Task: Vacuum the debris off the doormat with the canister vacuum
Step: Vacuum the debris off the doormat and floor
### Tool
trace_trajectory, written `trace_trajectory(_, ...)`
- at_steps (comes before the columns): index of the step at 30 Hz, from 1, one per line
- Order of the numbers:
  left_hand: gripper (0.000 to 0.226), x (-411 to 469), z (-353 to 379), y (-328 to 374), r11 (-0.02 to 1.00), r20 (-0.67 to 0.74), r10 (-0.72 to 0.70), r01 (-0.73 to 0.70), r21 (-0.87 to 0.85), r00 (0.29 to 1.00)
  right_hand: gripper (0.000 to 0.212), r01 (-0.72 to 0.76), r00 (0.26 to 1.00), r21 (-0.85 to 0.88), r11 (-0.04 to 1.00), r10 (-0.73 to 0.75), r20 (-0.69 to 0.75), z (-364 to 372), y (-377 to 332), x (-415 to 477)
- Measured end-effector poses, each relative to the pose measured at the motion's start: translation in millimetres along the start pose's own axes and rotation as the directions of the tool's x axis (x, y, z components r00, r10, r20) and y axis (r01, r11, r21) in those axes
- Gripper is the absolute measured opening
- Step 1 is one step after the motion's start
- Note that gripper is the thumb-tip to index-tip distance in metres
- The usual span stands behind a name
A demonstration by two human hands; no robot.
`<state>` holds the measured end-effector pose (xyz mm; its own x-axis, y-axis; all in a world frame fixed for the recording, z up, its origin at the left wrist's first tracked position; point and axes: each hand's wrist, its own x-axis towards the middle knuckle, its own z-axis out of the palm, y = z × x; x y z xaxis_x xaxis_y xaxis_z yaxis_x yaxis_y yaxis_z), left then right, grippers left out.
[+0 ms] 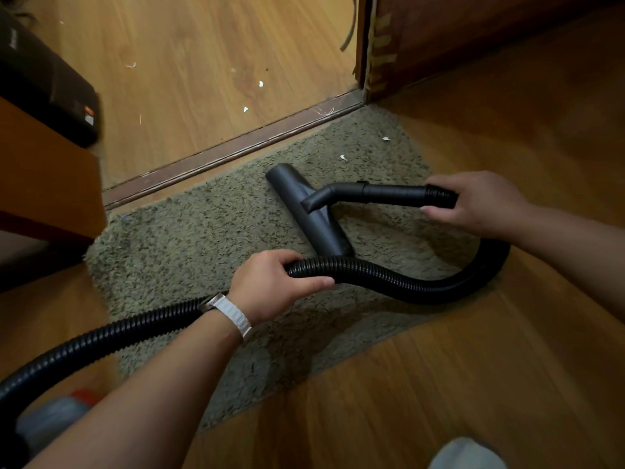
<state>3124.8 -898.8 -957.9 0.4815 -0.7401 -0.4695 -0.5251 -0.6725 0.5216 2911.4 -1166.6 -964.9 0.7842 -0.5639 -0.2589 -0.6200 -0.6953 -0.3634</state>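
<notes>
A shaggy olive doormat lies on the wooden floor against a door threshold. A black T-shaped nozzle rests on the mat's middle. My right hand grips the rigid end of the black ribbed hose where it joins the nozzle's neck. My left hand grips the hose lower down, where it loops back across the mat. Two white scraps of debris lie on the mat's far right part. The grey canister vacuum with a red part shows blurred at the bottom left.
More white scraps lie on the floor beyond the threshold. A dark wooden door stands at the top right. An orange-brown furniture edge and a black box are at the left. A grey shape is at the bottom right.
</notes>
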Motion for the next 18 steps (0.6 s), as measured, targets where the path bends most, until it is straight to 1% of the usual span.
trace_trajectory(2, 0.057, 2, -1, 0, 1.0, -0.01, -0.002, 0.002, 0.005, 1.0, 0.031, -0.074, 0.997, 0.07, 0.995, 0.077, -0.032, -2, 10, -4)
trace_trajectory(5, 0.058, 6, -1, 1, 1.0, -0.002, -0.007, 0.007, -0.03, 1.0, 0.031, -0.169, 0.977, 0.106, 0.98, 0.181, -0.109, -6, 26, -4)
trace_trajectory(9, 0.068, 13, -2, 5, 0.999, -0.038, 0.005, -0.007, -0.049, 0.999, 0.043, -0.295, 0.932, 0.122, 0.948, 0.314, -0.181, -13, 40, 1)
trace_trajectory(11, 0.063, 15, -2, 5, 0.999, -0.049, 0.0, -0.003, -0.046, 0.999, 0.038, -0.302, 0.93, 0.126, 0.945, 0.321, -0.18, -13, 42, 3)
trace_trajectory(14, 0.054, 16, -2, 3, 0.999, -0.06, -0.006, 0.004, -0.039, 0.998, 0.029, -0.309, 0.938, 0.098, 0.946, 0.32, -0.133, -14, 36, 8)
trace_trajectory(16, 0.053, 14, -2, 3, 1.0, -0.056, -0.009, 0.007, -0.03, 0.998, 0.027, -0.286, 0.953, 0.038, 0.957, 0.289, -0.096, -16, 27, 13)
trace_trajectory(18, 0.051, 11, -1, 4, 1.0, -0.051, -0.015, 0.014, -0.022, 0.999, 0.027, -0.226, 0.973, -0.025, 0.974, 0.224, -0.06, -16, 15, 17)
